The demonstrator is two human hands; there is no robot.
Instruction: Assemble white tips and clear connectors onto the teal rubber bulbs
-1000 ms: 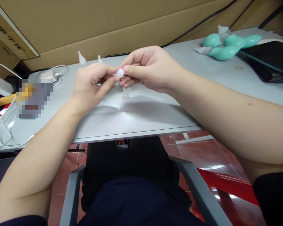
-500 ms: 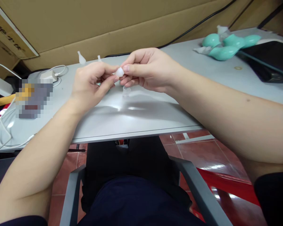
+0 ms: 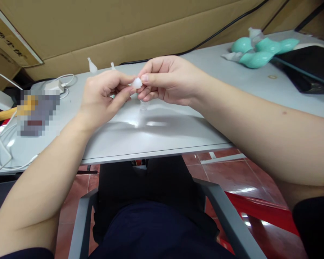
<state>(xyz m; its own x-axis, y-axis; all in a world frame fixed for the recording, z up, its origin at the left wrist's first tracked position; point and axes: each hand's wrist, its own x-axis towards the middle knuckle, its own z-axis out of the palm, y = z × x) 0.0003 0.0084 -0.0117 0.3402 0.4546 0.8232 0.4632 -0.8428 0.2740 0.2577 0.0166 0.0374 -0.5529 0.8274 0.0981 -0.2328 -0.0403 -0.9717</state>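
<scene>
"Any containers out?"

"One small clear cup (image 3: 144,105) on the desk (image 3: 178,136). Its upper part is hidden by the fingers, so I can't tell whether anything is inside."

"Take that cup as the marker, then. Where's the white piece (image 3: 136,83)?"

"Above the cup and slightly to its left, off the desk, between the two hands. It looks cone-like, but the fingers cover part of it."

"How does it sit in the grip?"

"Right at the fingertips. The left hand (image 3: 105,94), left of the cup, has thumb and fingers closed on the piece's left side. The right hand (image 3: 172,81), up and right of the cup, pinches its right edge with the thumb in front. Both grips are clamped on that one piece, and the right hand's lower fingers curl just above the cup."

"What else is around?"

"Far to the right of the cup and behind it, glossy green bulbs (image 3: 259,59) lie in a cluster. Behind the cup to the left stands a white bottle-shaped piece (image 3: 92,67). Farther left of the cup is a white adapter (image 3: 53,86) with its cable."
</scene>
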